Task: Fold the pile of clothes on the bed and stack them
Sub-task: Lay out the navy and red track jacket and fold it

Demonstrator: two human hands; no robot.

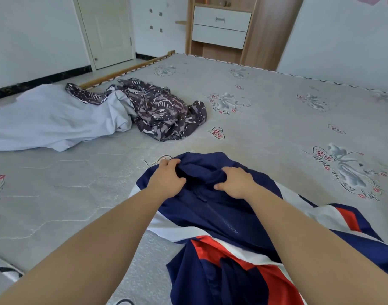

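Observation:
A navy jacket (pixel 219 214) with white and red stripes and a front zip lies spread on the bed in front of me. My left hand (pixel 167 179) grips the bunched collar at its left side, fingers curled into the cloth. My right hand (pixel 234 183) grips the collar at its right side. A crumpled dark patterned garment (pixel 164 111) lies further back on the left. A pale blue garment (pixel 52 119) lies beside it, touching it.
The grey mattress (pixel 276 119) with flower prints stretches far to the right and back. A wooden bed rail (pixel 127 70) runs along the far left edge. A white door (pixel 105 29) and a wooden cabinet with white drawers (pixel 221 25) stand behind.

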